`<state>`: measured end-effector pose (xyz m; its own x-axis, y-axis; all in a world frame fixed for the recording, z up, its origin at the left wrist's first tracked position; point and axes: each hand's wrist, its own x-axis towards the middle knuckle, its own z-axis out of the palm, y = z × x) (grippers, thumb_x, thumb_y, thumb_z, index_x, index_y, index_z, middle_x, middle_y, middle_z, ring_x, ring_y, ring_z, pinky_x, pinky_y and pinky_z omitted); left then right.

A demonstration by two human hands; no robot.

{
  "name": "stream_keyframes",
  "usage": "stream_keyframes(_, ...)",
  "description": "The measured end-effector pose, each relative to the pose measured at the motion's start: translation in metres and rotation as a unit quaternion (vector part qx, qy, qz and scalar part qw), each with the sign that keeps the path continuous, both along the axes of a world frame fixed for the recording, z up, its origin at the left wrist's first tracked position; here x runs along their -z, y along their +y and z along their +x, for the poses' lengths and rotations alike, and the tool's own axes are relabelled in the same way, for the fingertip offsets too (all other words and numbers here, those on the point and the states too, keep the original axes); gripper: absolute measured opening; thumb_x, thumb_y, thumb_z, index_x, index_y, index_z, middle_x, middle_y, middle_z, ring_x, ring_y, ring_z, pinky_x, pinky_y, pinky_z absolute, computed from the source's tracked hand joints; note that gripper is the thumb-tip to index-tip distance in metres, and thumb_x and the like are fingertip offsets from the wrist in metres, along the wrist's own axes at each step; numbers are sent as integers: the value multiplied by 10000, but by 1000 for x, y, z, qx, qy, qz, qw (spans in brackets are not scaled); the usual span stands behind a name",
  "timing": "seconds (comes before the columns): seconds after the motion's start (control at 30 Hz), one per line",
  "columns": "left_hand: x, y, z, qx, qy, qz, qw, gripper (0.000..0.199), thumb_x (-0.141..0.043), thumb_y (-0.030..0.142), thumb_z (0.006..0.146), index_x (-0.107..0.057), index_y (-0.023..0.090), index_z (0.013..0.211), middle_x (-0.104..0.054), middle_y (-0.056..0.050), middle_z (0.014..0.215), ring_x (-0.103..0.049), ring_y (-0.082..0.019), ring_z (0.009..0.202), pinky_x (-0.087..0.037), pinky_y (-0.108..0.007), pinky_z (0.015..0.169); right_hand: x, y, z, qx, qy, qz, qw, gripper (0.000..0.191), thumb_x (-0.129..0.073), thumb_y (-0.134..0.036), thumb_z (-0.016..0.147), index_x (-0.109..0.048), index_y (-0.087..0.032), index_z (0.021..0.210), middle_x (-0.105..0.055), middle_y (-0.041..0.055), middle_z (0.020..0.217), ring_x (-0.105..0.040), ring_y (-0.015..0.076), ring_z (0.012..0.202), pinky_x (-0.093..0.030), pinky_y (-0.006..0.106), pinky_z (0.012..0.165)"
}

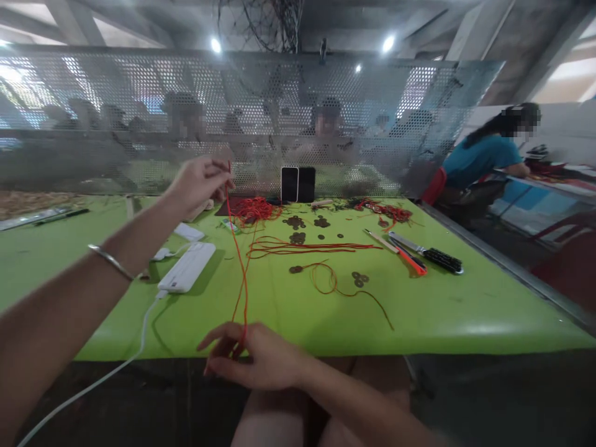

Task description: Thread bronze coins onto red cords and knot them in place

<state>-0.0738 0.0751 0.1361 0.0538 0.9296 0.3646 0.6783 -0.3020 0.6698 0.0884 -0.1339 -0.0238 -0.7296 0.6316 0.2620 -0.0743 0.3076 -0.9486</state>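
Note:
Raised over the far left part of the green table, my left hand [201,180] pinches the upper end of a red cord [240,257]. The cord runs down to my right hand [261,354] at the table's front edge, where it passes between the curled fingers. Just beyond lie several red cords [307,248] stretched out side by side. Small dark coins with holes [295,222] sit in little piles behind them. Nearer me, a thin cord with coins at one end [334,282] lies in a loop, beside a few loose coins [359,279].
A white power bank [189,268] with a cable is at left. Right of the cords lie an orange-handled tool [412,261] and a black-handled one [442,259]. A red cord tangle [256,210] and an upright phone [289,184] stand before the perforated screen [251,136]. A person [488,155] sits at right.

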Motion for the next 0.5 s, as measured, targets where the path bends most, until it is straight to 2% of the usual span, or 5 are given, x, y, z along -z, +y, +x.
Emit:
stream_keyframes(0.1, 39, 7, -5, -43, -11, -41, 998, 246, -456, 169, 922, -482, 75, 1147, -658, -11, 834, -545, -24, 565, -512, -274, 683, 21, -25, 6, -8, -13, -80, 997, 376, -543, -293, 852, -489, -180, 1206, -670, 48, 902, -599, 114, 780, -453, 215, 677)
stream_keyframes(0.2, 77, 24, -9, -77, -17, -81, 994, 246, -476, 218, 925, -501, 99, 1138, -646, -28, 847, -555, -60, 596, -517, -237, 626, 31, -42, 15, -23, -15, -141, 990, 419, -545, -310, 844, -458, -215, 1242, -665, 44, 977, -605, 115, 806, -465, 220, 698)
stream_keyframes(0.33, 109, 44, -7, -98, -17, -120, 988, 287, -522, 323, 903, -547, 124, 1108, -608, -60, 972, -609, -141, 775, -538, -304, 667, 44, -51, 25, 79, -125, -20, 989, 461, -584, -272, 773, -518, -305, 1228, -524, 48, 1242, -550, 178, 1044, -462, 284, 854)
stream_keyframes(0.43, 120, 53, -3, -104, -6, -123, 987, 305, -527, 328, 899, -543, 128, 1128, -596, -71, 1038, -606, -167, 856, -536, -342, 728, 64, -55, 24, 152, -204, 91, 963, 478, -648, -314, 729, -561, -378, 1195, -395, 44, 1353, -418, 259, 1216, -398, 381, 977)
stream_keyframes(0.5, 124, 59, 0, -109, 7, -117, 987, 311, -528, 330, 898, -542, 129, 1134, -593, -74, 1052, -605, -174, 873, -534, -350, 741, 78, -58, 18, 174, -239, 126, 947, 411, -673, -354, 736, -600, -424, 1135, -441, 35, 1309, -413, 284, 1210, -400, 428, 970)
